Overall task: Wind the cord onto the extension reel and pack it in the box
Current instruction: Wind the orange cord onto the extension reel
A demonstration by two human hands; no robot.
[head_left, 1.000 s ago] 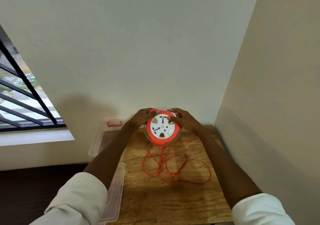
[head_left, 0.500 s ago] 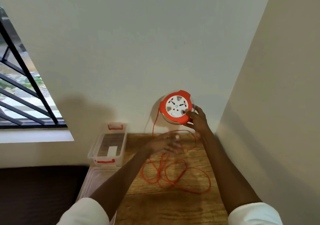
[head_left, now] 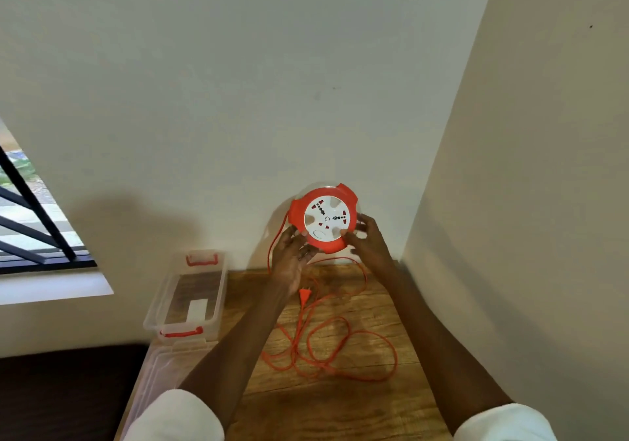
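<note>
A round orange extension reel (head_left: 326,217) with a white socket face is held up in front of the back wall, above the wooden table (head_left: 340,403). My right hand (head_left: 369,240) grips its lower right rim. My left hand (head_left: 291,253) touches its lower left rim with fingers spread. An orange cord (head_left: 328,348) hangs from the reel's left side and lies in loose loops on the table, its plug (head_left: 304,295) near my left wrist. A clear plastic box (head_left: 218,291) with orange latches stands open at the table's left.
The clear lid (head_left: 160,369) of the box lies at the table's left front edge. A side wall closes in on the right. A barred window (head_left: 30,223) and its sill are at the left, with dark floor below.
The reel was lifted off the table to wall height in my right hand. My left hand let go, dropped toward the cord, then came back up to the reel's lower left rim.
</note>
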